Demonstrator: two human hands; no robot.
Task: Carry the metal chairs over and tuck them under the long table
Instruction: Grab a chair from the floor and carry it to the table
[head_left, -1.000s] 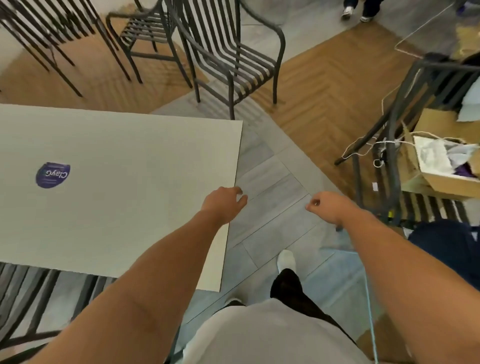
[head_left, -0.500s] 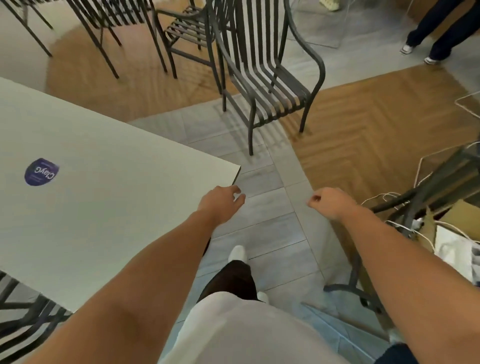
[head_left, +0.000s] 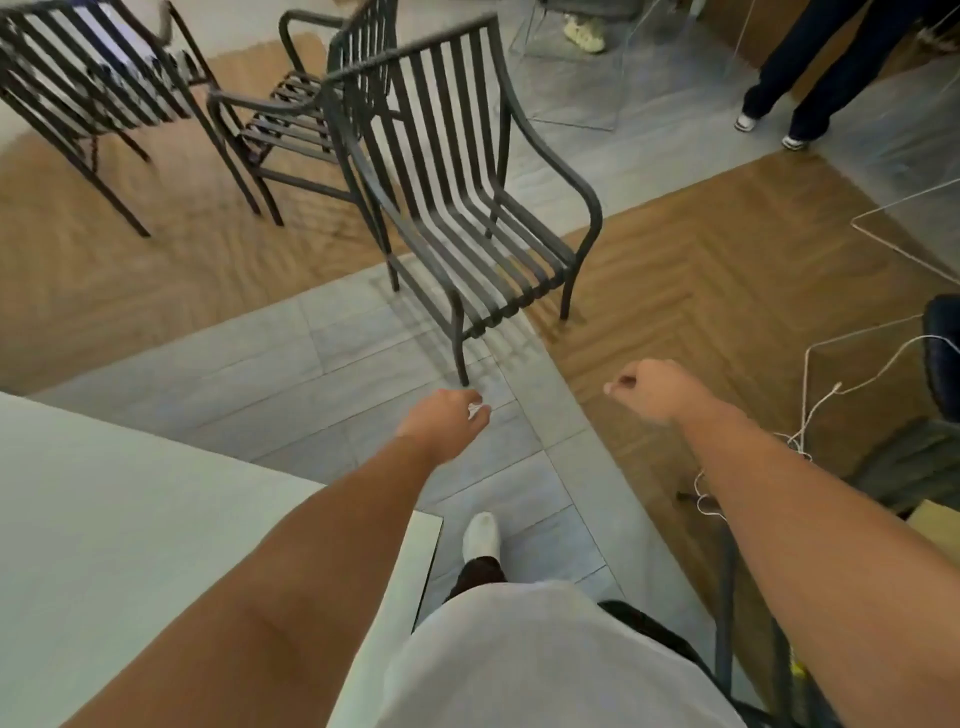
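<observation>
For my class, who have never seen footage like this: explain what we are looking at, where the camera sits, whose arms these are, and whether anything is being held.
There is no machine here. The camera is worn on a person's head and looks forward and down, so the two bare arms reaching into view are the wearer's own. The left hand and right hand are loosely curled in the air; neither holds a chair. Something small and white shows at the left fingertips, too blurred to name. Ahead stands a dark metal chair with slatted seat and armrests, more chairs behind it. The pale long table lies at lower left, a white cord on the floor to the right.
</observation>
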